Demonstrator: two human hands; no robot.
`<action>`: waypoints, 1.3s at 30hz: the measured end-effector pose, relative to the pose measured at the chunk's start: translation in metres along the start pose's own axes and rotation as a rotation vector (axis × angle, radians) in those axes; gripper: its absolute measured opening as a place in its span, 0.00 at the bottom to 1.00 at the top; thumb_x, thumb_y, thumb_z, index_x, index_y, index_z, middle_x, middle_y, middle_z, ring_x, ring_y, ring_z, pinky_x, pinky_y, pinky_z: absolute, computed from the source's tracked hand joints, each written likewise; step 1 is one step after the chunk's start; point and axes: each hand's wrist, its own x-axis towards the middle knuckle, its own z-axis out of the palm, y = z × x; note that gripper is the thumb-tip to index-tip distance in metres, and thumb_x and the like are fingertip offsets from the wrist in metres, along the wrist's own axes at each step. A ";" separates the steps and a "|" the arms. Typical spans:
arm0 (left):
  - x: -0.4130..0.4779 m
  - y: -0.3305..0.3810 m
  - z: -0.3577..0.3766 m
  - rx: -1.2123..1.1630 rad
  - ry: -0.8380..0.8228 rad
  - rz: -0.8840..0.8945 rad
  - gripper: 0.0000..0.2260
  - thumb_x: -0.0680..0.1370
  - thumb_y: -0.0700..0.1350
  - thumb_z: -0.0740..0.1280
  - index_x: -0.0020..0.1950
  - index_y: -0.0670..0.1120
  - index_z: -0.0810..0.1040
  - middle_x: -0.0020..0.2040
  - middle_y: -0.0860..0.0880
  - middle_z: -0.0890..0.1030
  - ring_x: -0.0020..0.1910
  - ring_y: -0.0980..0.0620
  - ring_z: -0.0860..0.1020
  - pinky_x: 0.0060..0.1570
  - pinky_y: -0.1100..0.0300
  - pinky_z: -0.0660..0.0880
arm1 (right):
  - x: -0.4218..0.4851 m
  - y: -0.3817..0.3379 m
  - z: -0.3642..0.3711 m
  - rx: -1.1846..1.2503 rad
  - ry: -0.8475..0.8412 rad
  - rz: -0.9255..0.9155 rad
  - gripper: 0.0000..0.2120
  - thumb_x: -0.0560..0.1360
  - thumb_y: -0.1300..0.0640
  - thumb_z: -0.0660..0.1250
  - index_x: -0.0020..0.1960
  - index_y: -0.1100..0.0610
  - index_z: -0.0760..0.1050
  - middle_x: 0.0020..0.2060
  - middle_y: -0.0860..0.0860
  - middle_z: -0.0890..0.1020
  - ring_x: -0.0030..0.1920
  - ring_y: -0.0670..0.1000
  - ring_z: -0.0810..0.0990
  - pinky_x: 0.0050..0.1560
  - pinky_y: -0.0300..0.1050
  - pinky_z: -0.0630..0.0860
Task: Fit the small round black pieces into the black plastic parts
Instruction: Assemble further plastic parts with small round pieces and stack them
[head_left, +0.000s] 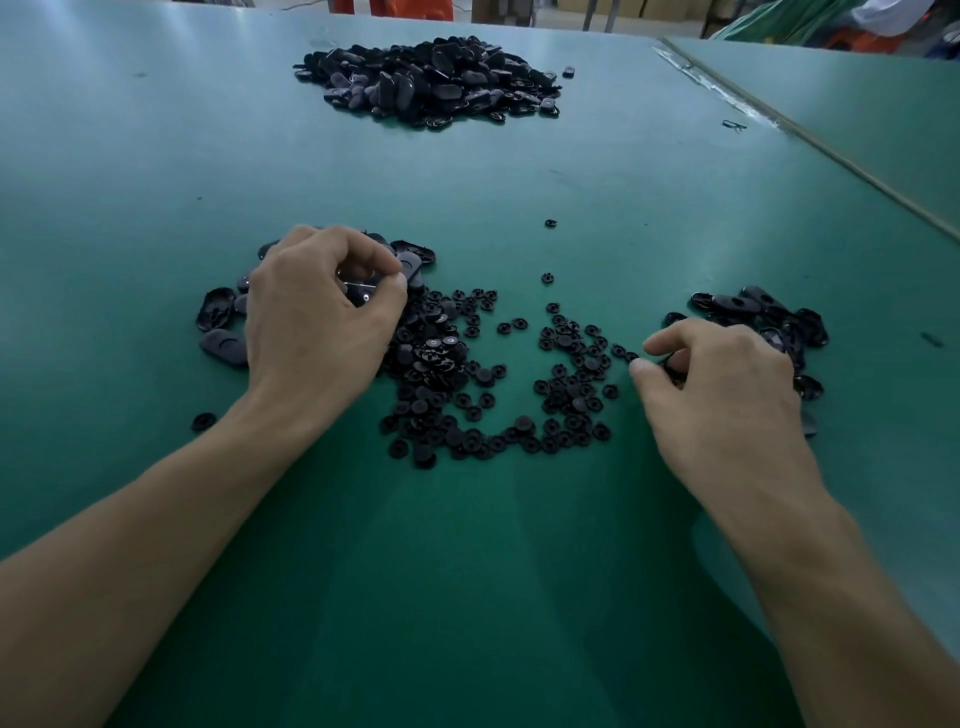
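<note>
Hands (317, 317) (722, 384) curled, left pinching black part (413, 267)

Part heaps: 3. Far heap (431, 78), large, beyond counting. Near-left heap (218, 317), partly hidden. Near-right heap (769, 317), a dozen or so. Round pieces (519, 395): one near-centre spread, beyond counting. Strays: 3, far stray (550, 223), mid stray (547, 278), near-left stray (203, 422).
</note>
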 end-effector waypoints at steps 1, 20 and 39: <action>0.000 0.000 0.000 0.001 0.002 0.001 0.05 0.74 0.47 0.73 0.43 0.57 0.79 0.41 0.61 0.75 0.37 0.64 0.73 0.48 0.57 0.76 | -0.001 0.000 0.000 -0.005 0.005 -0.007 0.11 0.78 0.49 0.69 0.58 0.51 0.78 0.51 0.50 0.73 0.47 0.50 0.71 0.49 0.44 0.66; 0.001 -0.003 0.001 0.009 -0.015 0.020 0.07 0.73 0.46 0.73 0.42 0.59 0.78 0.41 0.62 0.76 0.36 0.69 0.74 0.37 0.77 0.68 | 0.000 -0.004 -0.004 0.022 -0.023 0.017 0.16 0.77 0.65 0.64 0.61 0.51 0.78 0.54 0.54 0.79 0.49 0.53 0.76 0.53 0.44 0.72; 0.001 -0.003 0.001 0.007 -0.023 0.003 0.06 0.73 0.49 0.73 0.41 0.60 0.78 0.40 0.60 0.77 0.34 0.65 0.74 0.36 0.72 0.67 | 0.005 0.002 -0.004 0.018 0.013 0.032 0.13 0.79 0.63 0.65 0.59 0.50 0.81 0.55 0.55 0.80 0.56 0.56 0.77 0.58 0.50 0.76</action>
